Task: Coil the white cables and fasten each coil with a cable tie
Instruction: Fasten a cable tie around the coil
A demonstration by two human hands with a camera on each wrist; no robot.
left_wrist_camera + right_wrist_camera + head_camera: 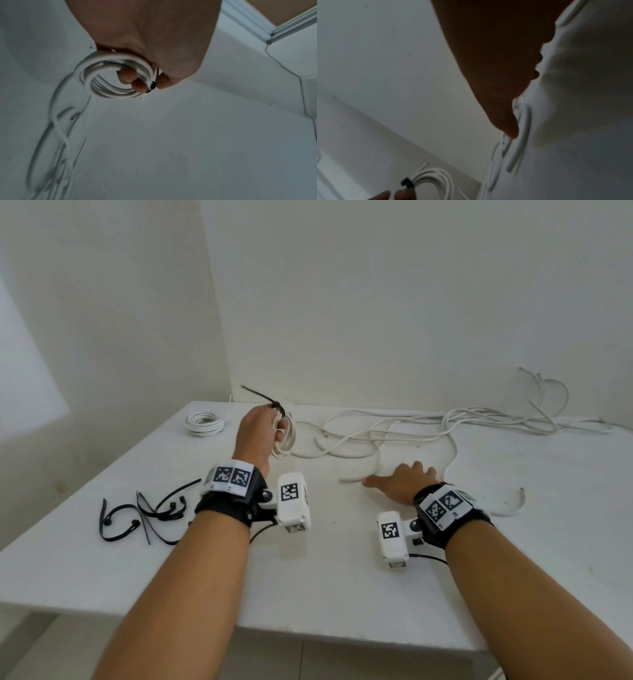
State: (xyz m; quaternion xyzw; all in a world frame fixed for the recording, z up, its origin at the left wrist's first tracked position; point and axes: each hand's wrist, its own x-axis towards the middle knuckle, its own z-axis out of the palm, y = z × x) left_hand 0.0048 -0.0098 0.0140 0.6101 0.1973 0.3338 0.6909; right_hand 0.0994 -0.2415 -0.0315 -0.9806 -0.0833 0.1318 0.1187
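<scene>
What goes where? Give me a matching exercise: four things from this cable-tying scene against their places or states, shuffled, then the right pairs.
Things:
1. finished coil
2. tied coil
3. spare cable ties
4. loose cables

Places or states:
A. black, scattered near the table's left edge
B. held up in the left hand
C. uncoiled, sprawled along the back of the table
D. lying alone at the far left corner

Pairs: 1-D, 2-B, 3-A, 4-C

A bare white-walled room with a plain white table (342, 594).
</scene>
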